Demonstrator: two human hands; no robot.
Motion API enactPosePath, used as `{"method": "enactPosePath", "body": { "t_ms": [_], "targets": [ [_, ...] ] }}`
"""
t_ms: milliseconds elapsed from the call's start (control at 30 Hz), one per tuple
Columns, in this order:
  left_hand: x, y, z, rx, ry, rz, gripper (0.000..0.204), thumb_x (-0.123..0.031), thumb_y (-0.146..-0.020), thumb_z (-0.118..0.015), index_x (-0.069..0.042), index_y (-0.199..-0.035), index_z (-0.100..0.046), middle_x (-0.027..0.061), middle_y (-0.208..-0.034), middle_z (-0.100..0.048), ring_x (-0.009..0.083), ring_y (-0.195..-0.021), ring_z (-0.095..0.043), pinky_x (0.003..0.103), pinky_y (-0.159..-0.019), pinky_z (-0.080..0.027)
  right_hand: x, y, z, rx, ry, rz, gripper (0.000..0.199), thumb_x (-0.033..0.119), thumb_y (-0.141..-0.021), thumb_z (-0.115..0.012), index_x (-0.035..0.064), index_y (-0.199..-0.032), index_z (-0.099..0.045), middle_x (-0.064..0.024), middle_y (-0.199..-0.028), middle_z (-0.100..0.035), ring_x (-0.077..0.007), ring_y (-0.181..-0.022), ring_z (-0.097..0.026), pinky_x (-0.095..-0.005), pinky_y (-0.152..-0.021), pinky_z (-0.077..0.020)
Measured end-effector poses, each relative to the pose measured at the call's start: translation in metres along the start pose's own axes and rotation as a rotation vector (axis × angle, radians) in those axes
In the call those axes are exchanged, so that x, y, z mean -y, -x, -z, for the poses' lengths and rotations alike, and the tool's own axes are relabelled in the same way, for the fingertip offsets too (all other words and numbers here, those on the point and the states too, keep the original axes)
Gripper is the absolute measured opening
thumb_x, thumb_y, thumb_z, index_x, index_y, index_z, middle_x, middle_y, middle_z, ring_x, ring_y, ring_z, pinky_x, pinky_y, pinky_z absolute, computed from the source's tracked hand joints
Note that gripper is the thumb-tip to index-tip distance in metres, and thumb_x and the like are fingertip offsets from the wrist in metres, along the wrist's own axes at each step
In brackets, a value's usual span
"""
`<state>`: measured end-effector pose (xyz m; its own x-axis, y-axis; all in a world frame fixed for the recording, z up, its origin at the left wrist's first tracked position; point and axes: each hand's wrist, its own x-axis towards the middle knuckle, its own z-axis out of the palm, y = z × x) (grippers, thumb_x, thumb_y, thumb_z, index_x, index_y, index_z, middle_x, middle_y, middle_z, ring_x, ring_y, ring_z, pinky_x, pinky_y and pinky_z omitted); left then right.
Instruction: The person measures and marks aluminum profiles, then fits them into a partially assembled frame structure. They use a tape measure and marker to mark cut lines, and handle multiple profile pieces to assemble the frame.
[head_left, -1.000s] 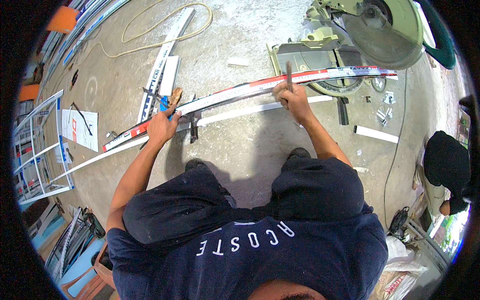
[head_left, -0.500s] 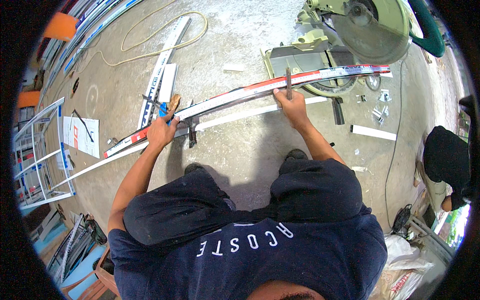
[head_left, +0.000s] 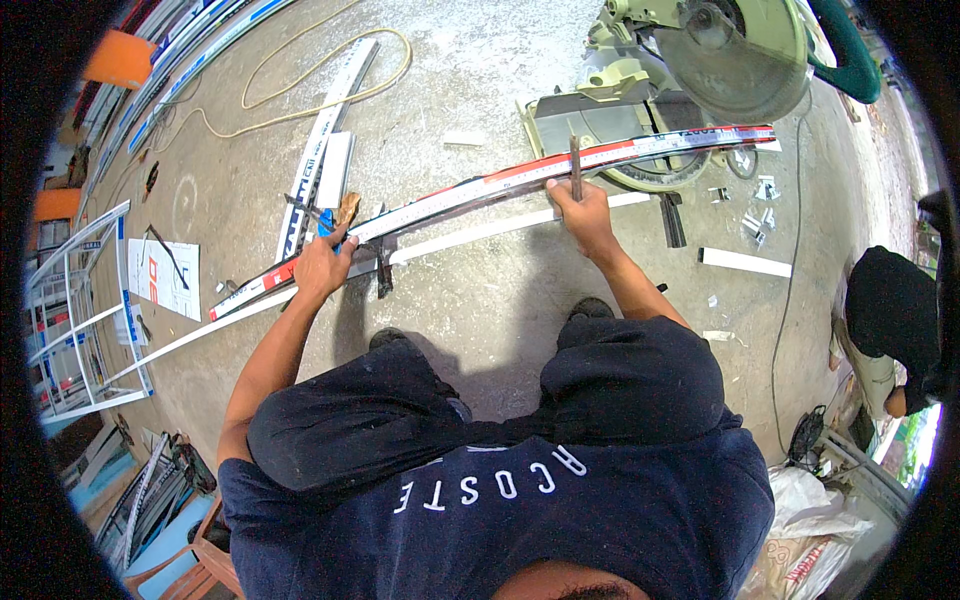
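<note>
A long metal profile (head_left: 640,148) with red and white film reaches from my left side to the miter saw base. Lengthwise on it lies a pale strip with fine marks (head_left: 455,204), like a measuring tape blade. My left hand (head_left: 323,266) is closed round the profile near its left part, beside a small blue object (head_left: 325,222) and a brown piece I cannot make out. With fingers closed, my right hand (head_left: 585,218) holds a thin, dark pencil-like stick (head_left: 576,165) upright against the profile's near edge. Beneath, a narrow white bar (head_left: 470,236) runs along the floor.
The green miter saw (head_left: 715,60) stands far right. Metal offcuts (head_left: 758,225) and a short white piece (head_left: 745,263) lie near it. A pale hose (head_left: 408,60) loops on the floor. At left is a white frame (head_left: 125,290); a person in black (head_left: 890,305) is at right.
Both hands and the profile keep nearly the same place. The whole view has shifted slightly, with the saw a little further left.
</note>
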<state>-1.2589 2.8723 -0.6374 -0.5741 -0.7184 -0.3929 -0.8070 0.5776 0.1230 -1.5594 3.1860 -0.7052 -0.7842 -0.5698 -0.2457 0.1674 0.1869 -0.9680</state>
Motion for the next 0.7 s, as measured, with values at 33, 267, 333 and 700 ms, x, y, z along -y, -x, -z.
{"method": "enactPosePath", "body": {
  "t_ms": [33, 267, 333, 700],
  "targets": [
    [0.000, 0.000, 0.000, -0.014, -0.019, -0.002, 0.048, -0.050, -0.095, -0.060, -0.023, -0.134, -0.068, 0.0276, -0.102, -0.073, 0.0428, -0.097, -0.071, 0.052, -0.084, -0.055, 0.000, 0.000, 0.000, -0.003, 0.003, -0.011, 0.038, 0.028, -0.095, -0.071, 0.0063, -0.067, -0.059, 0.0034, -0.060, -0.053, -0.0064, -0.054, -0.043, -0.0283, -0.049, -0.0327],
    [0.000, -0.001, -0.001, 0.000, -0.012, 0.009, 0.048, -0.050, -0.095, -0.061, -0.024, -0.134, -0.068, 0.0272, -0.103, -0.073, 0.0424, -0.098, -0.071, 0.052, -0.085, -0.055, 0.004, 0.003, -0.001, -0.016, 0.031, 0.011, 0.039, 0.028, -0.095, -0.071, 0.0058, -0.064, -0.058, 0.0033, -0.060, -0.052, -0.0066, -0.054, -0.043, -0.0290, -0.049, -0.0326],
    [0.000, 0.000, -0.001, -0.009, -0.020, 0.018, 0.048, -0.050, -0.095, -0.061, -0.024, -0.134, -0.068, 0.0272, -0.104, -0.073, 0.0423, -0.099, -0.071, 0.052, -0.085, -0.055, 0.006, 0.004, -0.001, -0.025, 0.035, -0.003, 0.039, 0.027, -0.095, -0.071, 0.0050, -0.065, -0.059, 0.0030, -0.059, -0.052, -0.0069, -0.053, -0.043, -0.0292, -0.049, -0.0329],
    [-0.002, 0.003, 0.001, -0.004, 0.010, 0.030, 0.049, -0.052, -0.095, -0.060, -0.023, -0.133, -0.069, 0.0271, -0.105, -0.073, 0.0421, -0.100, -0.071, 0.052, -0.086, -0.055, 0.010, 0.006, -0.002, -0.110, -0.043, -0.154, 0.037, 0.028, -0.095, -0.071, 0.0048, -0.069, -0.061, 0.0026, -0.061, -0.054, -0.0082, -0.054, -0.045, -0.0301, -0.050, -0.0335]
  ]
}}
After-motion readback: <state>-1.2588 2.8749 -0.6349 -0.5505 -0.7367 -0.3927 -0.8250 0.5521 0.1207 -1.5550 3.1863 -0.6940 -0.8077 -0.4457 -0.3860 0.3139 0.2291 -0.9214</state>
